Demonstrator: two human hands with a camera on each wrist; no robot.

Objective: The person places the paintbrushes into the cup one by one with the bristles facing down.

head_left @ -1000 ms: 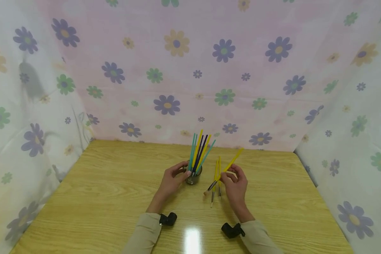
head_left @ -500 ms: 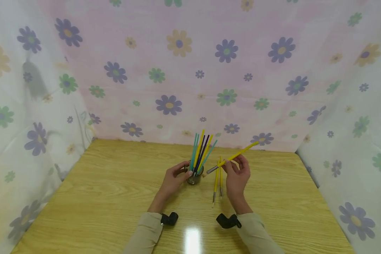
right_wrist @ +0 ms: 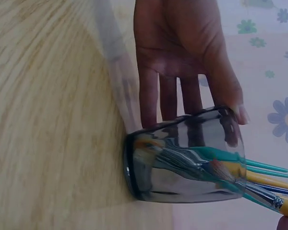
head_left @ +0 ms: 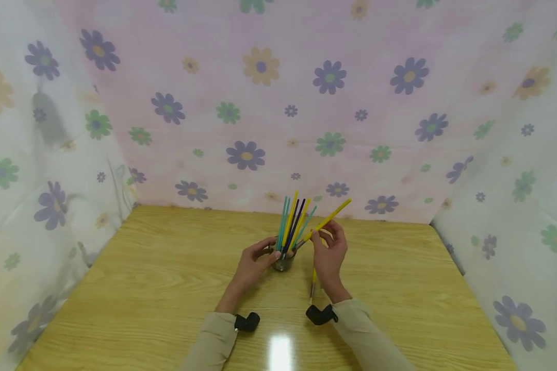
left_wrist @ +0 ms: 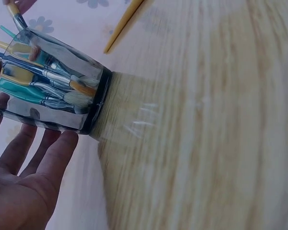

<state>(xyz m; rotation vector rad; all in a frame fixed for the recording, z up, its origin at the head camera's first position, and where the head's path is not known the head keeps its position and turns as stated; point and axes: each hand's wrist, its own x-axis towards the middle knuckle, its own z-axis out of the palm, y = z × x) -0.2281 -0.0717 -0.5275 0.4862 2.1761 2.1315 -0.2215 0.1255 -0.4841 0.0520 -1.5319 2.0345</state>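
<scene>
A tinted clear glass (head_left: 282,265) stands on the table, holding several paintbrushes (right_wrist: 269,167) with teal, yellow and dark purple handles, bristles down. My left hand (head_left: 252,263) holds the glass from the left, fingers round its far side and thumb near the rim. Between the fingertips of my right hand (head_left: 328,255) is a yellow paintbrush (head_left: 332,215), slanting bristles-down, its tip at the glass's mouth. Through the glass wall, its bristles (left_wrist: 35,51) appear just inside the rim. Below the right hand lies another yellow paintbrush (head_left: 313,278), partly covered by that hand.
The wood-grain table (head_left: 167,288) spreads around the hands. A flower-patterned cloth (head_left: 204,103) hangs behind it and on both sides. Black wrist cameras (head_left: 247,322) sit on both sleeves.
My right hand has raised the yellow paintbrush and brought it left, from above the loose brushes to the glass's mouth. The left hand stays on the glass.
</scene>
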